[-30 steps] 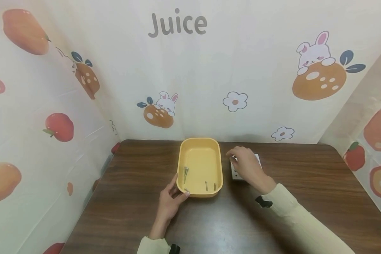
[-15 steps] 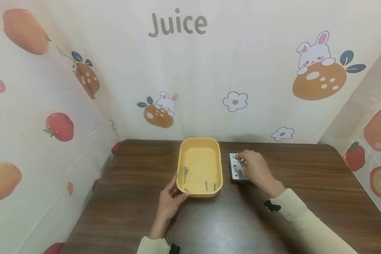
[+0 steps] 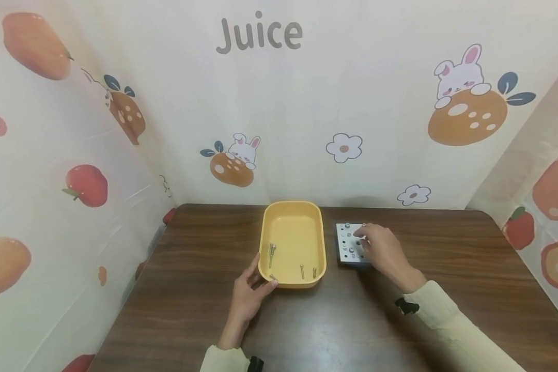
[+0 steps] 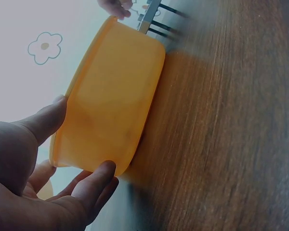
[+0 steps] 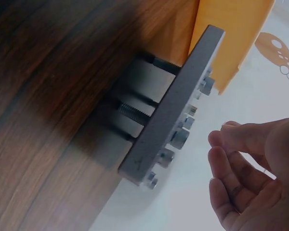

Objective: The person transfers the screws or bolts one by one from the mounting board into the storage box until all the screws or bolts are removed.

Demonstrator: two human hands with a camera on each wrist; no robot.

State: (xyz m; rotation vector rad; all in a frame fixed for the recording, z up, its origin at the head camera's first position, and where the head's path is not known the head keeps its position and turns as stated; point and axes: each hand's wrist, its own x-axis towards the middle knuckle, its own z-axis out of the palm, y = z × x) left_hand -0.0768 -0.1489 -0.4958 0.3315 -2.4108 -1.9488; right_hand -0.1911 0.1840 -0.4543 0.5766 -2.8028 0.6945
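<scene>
My left hand (image 3: 248, 297) grips the near left corner of a yellow tray (image 3: 293, 203), thumb at the rim and fingers against the outer wall. In the tray lie several screws; one long screw (image 3: 302, 272) is near the front, with a shorter screw (image 3: 314, 272) beside it. To the right, my right hand (image 3: 382, 253) hovers over a metal plate (image 3: 343, 253) fitted with bolts. The right wrist view shows the right fingers loosely bent, fingertips close together, nothing visible between them and apart from the bolt heads (image 5: 178, 138). Threaded shanks (image 5: 134, 113) stick out under the plate.
The brown wooden table (image 3: 176, 310) carries the tray and the plate side by side. Behind them hangs a white curtain (image 3: 297, 113) printed with fruit and rabbits, which continues down both sides.
My right hand has moved rightward and slightly nearer across the plate, uncovering the plate's left side and its bolt heads. The left hand and the tray have stayed put.
</scene>
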